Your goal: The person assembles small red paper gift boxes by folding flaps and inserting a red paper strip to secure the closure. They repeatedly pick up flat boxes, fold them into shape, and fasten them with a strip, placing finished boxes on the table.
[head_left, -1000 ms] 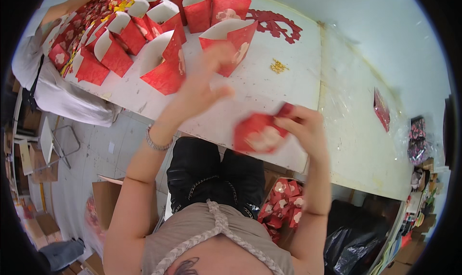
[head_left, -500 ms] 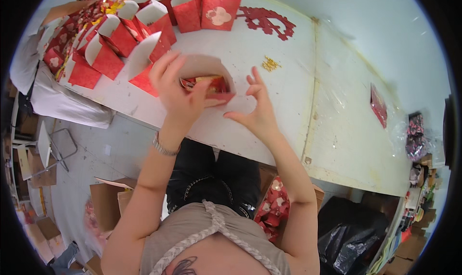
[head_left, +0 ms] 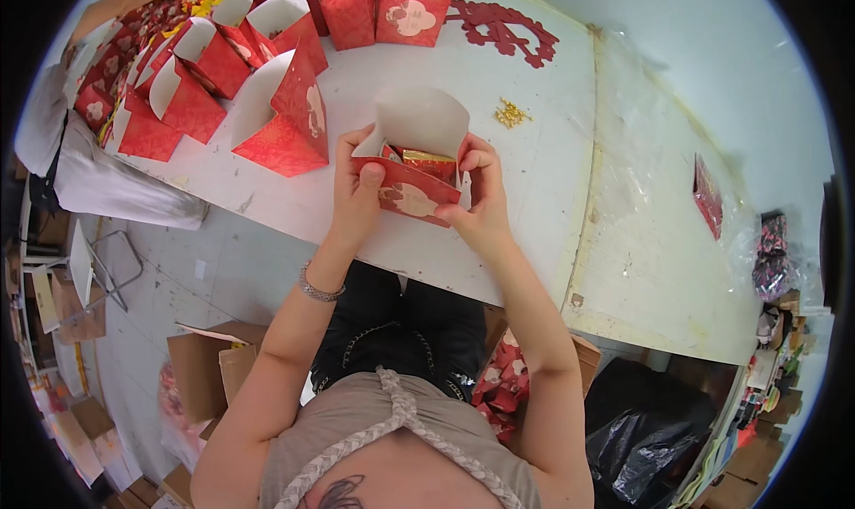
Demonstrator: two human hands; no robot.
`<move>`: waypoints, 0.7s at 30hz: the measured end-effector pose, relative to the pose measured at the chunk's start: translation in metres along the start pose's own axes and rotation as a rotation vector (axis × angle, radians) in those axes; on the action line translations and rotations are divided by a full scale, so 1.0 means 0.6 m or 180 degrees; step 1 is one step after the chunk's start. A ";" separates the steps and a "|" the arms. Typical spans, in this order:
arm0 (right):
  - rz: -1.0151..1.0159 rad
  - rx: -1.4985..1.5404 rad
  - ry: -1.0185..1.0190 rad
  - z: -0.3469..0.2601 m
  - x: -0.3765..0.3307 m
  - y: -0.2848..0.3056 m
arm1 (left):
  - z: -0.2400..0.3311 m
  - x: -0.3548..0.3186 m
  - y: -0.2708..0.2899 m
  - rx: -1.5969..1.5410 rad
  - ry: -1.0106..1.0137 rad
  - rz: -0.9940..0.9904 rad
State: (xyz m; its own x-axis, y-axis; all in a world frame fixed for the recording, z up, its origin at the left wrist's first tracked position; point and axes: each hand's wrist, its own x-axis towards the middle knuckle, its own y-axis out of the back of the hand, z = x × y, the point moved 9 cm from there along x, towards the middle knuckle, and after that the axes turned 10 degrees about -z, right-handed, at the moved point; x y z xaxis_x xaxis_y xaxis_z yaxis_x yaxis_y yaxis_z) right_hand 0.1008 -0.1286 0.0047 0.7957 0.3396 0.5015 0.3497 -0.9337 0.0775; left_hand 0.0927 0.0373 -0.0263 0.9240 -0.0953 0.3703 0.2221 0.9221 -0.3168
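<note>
Both hands, left hand (head_left: 358,184) and right hand (head_left: 481,197), grip an open red gift box (head_left: 411,188) with gold packets (head_left: 427,164) inside; filling step looks done, flap closing likely next.

Open red box (head_left: 414,175) sat at near edge of counter (head_left: 552,197), left hand (head_left: 358,184) and right hand (head_left: 481,197) closed on its sides. Left: tall red box (head_left: 285,117) just beside left hand, rows of red boxes (head_left: 178,81) behind blocked far-left. Right: bare counter open; only gold bits (head_left: 511,114) and red paper cutout (head_left: 503,19) farther off.
</note>
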 end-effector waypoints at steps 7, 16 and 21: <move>0.0735 -0.0593 -0.0028 -0.028 -0.023 0.013 | 0.003 0.009 -0.014 0.0324 0.0244 0.0429; 0.0518 0.0935 -0.1420 0.041 -0.024 0.019 | -0.023 0.044 -0.001 -0.0489 0.1208 0.0277; 0.1078 0.0481 -0.1307 0.048 -0.039 0.047 | -0.017 0.031 -0.020 -0.0731 0.1132 0.0369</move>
State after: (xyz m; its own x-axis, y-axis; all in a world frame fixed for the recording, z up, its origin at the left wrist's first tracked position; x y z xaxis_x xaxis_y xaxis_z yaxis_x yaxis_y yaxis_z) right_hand 0.1063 -0.1599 -0.0300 0.9929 0.0679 0.0971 0.0838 -0.9820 -0.1696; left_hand 0.1104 0.0203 -0.0246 0.9876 -0.1564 0.0100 0.1370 0.8308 -0.5394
